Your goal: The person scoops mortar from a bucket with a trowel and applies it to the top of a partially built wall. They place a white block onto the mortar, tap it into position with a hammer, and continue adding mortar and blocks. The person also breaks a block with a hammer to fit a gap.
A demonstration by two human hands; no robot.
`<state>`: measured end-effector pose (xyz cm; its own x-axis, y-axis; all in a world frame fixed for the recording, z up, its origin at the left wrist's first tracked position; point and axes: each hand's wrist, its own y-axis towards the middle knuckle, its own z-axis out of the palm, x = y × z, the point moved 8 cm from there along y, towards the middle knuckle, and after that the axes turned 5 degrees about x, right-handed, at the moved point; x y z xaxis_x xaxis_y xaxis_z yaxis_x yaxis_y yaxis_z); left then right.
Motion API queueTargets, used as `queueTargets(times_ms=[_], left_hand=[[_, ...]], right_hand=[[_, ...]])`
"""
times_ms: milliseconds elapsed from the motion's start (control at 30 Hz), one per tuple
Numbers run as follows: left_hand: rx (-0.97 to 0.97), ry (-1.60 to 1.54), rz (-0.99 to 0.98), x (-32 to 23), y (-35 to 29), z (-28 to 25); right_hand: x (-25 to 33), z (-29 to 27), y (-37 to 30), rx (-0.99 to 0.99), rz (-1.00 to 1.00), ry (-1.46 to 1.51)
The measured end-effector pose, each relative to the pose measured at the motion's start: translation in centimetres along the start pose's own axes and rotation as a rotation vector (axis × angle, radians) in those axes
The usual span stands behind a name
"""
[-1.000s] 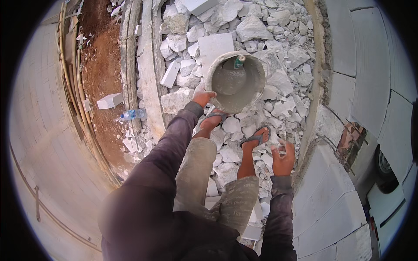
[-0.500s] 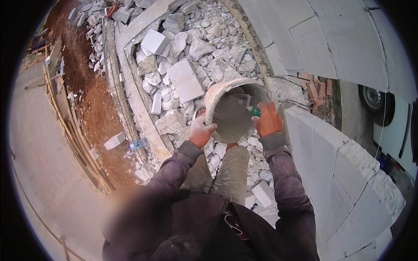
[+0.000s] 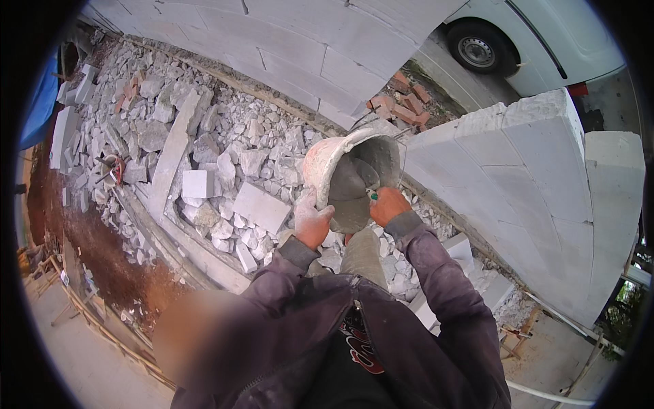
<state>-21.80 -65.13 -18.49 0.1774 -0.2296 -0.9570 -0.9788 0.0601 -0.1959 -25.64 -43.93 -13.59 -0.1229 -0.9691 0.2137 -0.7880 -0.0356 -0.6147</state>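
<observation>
A mortar-crusted bucket (image 3: 319, 165) is tilted in front of me, its mouth turned toward my body. Wet grey mortar (image 3: 351, 213) lies along its lower inside. My left hand (image 3: 312, 226) is closed on the bucket's left rim, with the thumb at the edge. At the right side of the mouth, my right hand (image 3: 390, 206) is wrapped round the green handle of a trowel (image 3: 372, 194). The trowel's metal end reaches into the bucket, and I cannot make out its full blade.
White rubble (image 3: 252, 160) covers the ground, with a loose pale block (image 3: 261, 208) to the left. A block wall (image 3: 504, 170) rises at the right, another wall (image 3: 286, 51) at the far side. Red bricks (image 3: 409, 105) fill the gap between them, near a white vehicle (image 3: 558, 41).
My view has swung right, bringing more of the vehicle and right wall in. The bucket is still tilted in my left hand; my right hand and trowel have shifted inward across its mouth.
</observation>
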Motion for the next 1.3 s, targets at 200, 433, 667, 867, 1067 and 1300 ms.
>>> queueTargets(times_ms=[200, 433, 667, 867, 1067, 1300], left_hand=[[0.146, -0.168, -0.141, -2.8, 0.6, 0.5], [0.282, -0.686, -0.361, -9.8, 0.5, 4.7], [0.39, -0.766, -0.338, -17.3, -0.1, 8.9], [0.362, -0.734, -0.328, -16.4, -0.4, 10.8], [0.231, -0.724, -0.309, -13.2, -1.3, 9.7], [0.083, -0.577, -0.344, -7.8, -1.5, 6.1]], right_hand=[[-8.6, -2.0, -7.9, 0.145, 0.021, 0.943], [-11.8, -8.3, -16.4, 0.048, -0.06, 1.204], [-16.3, -21.6, -27.5, -0.109, -0.05, 1.085], [-20.2, -37.5, -34.7, -0.701, 0.022, 0.412], [-19.0, -39.5, -30.1, -1.048, 0.223, -0.465], [-19.9, -39.2, -26.2, -0.985, 0.216, -0.358]])
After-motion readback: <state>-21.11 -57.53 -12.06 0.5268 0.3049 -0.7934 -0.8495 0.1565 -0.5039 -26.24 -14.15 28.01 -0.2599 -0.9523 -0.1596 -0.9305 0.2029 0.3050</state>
